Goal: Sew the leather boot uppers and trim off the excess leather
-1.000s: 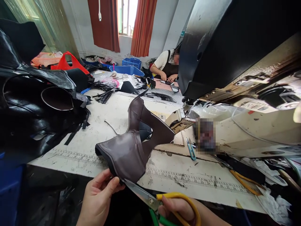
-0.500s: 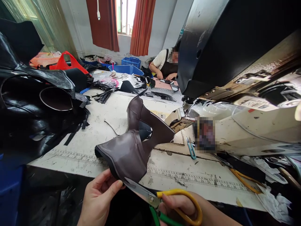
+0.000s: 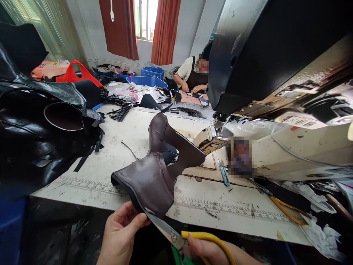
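A dark brown leather shoe upper with a black lining lies over the front of the white table, its near edge towards me. My left hand pinches that near edge between thumb and fingers. In my right hand is a pair of scissors with one yellow and one green handle. The scissors' blades lie along the near edge of the upper, their tips close to my left thumb. The lower part of the handles runs out of the picture at the bottom.
A sewing machine overhangs the right side. Blue thread snips and yellow-handled scissors lie on the table. Black leather pieces are heaped at left. A person works at the far side, near blue baskets.
The scissors have shifted slightly left and down along the upper's edge. My left hand has moved a little to the right, still pinching. The upper has barely moved.
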### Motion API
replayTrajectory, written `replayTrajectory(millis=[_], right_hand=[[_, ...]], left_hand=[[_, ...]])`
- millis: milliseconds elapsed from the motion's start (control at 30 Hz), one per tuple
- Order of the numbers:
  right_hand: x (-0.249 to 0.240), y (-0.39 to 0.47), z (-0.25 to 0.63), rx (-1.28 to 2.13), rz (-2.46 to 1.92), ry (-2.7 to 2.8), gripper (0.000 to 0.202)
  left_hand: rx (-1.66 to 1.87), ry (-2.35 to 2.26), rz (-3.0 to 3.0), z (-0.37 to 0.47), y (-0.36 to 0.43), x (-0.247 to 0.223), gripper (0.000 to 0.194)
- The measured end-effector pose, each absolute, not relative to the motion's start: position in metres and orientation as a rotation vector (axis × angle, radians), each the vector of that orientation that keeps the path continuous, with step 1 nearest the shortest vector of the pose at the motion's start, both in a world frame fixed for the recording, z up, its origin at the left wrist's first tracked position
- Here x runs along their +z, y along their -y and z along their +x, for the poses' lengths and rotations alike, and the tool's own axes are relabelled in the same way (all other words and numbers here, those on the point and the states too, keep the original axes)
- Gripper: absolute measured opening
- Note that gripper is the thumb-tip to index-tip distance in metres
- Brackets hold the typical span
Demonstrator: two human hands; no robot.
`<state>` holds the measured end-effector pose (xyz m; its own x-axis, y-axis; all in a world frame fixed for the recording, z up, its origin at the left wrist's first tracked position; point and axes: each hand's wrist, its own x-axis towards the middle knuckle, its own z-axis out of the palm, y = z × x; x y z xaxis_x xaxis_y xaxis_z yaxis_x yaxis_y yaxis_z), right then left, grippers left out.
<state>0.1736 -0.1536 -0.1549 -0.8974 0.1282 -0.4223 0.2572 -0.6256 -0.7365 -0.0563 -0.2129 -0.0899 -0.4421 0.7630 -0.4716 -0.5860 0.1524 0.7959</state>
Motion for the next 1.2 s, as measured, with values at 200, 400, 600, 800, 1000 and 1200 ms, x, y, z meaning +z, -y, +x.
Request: replayTrajectory(millis=[200,400,600,800,1000,1200], right_hand=[[-0.157,0.165,0.173,-2.798,0.794,-1.191,0.075],[-0.161,0.179,0.175,-2.772,1.032,-1.184,0.074],[-0.157,0.182,0.177,-2.830,1.060,-1.220,0.065],[-0.180,0.181,0.169,-2.798,0.895,-1.167,0.087],[-0.220,0.194,0.168,-2.887,0.596,-1.038,0.092],[-0.228,0.200,0.163,-2.970,0.475,-0.945,0.091]], left_hand=[[1.517,-1.345,0.258,-0.052,0.216,-0.097,0.036],[1.401,-1.327,0.250,-0.056,0.217,-0.091,0.046],[1.333,-1.392,0.270,-0.064,0.212,-0.088,0.047],[1.413,-1.363,0.245,-0.057,0.213,-0.094,0.043],[1.500,-1.301,0.149,-0.050,0.212,-0.093,0.039],[1.548,-1.296,0.161,-0.044,0.212,-0.096,0.038]])
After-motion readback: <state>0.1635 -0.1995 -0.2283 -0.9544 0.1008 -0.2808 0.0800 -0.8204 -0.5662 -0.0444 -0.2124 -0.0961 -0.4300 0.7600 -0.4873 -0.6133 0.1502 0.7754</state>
